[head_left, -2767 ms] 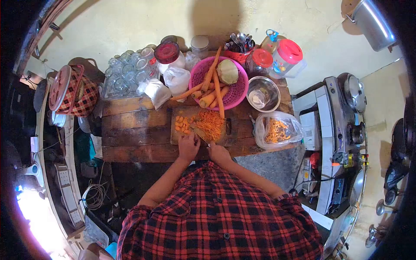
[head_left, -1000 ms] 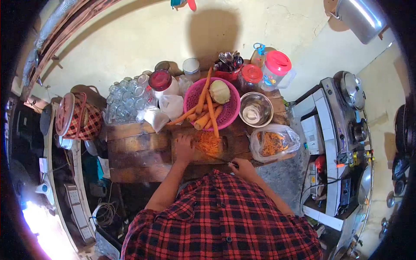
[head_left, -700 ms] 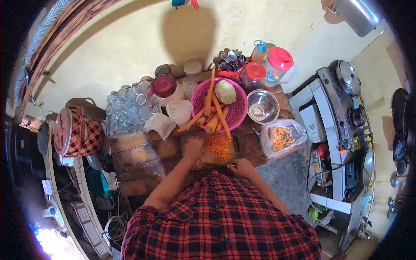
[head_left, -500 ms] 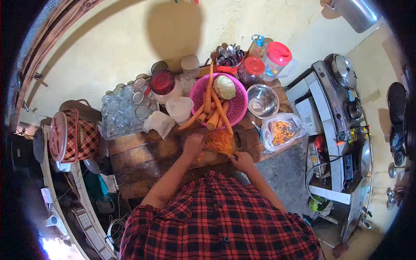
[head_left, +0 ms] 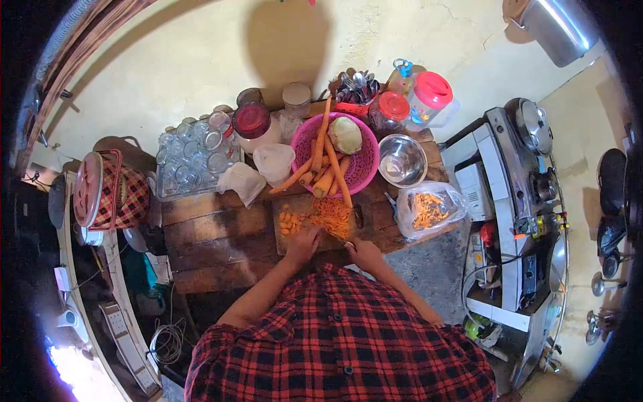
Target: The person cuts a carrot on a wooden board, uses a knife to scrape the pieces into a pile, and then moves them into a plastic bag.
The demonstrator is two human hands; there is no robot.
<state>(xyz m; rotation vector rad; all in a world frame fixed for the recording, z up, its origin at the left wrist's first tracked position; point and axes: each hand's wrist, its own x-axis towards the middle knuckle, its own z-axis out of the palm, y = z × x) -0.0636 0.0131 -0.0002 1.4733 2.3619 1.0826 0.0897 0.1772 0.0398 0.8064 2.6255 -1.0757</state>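
Observation:
A wooden cutting board (head_left: 284, 245) lies at the table's near edge, with a heap of shredded carrot (head_left: 331, 213) and several carrot slices (head_left: 289, 221) at the heap's left. My left hand (head_left: 305, 244) rests at the near side of the shreds, fingers curled together; what they pinch is hidden. My right hand (head_left: 366, 254) is closed around the handle of a knife (head_left: 349, 247); its blade points left toward my left fingers and barely shows. Just behind the board, a pink basket (head_left: 370, 175) holds whole carrots (head_left: 337, 167) and a cabbage (head_left: 345, 135).
Right of the board are a steel bowl (head_left: 402, 160) and a plastic bag (head_left: 439, 211) of cut carrot. White bags (head_left: 241, 183), a tray of glasses (head_left: 191, 154) and red-lidded jars (head_left: 392, 107) stand farther back. A stove (head_left: 504, 137) is at the right.
My left hand has moved right and nearer to me, uncovering the carrot slices at the left of the board. My right hand has shifted slightly left and nearer, still on the knife.

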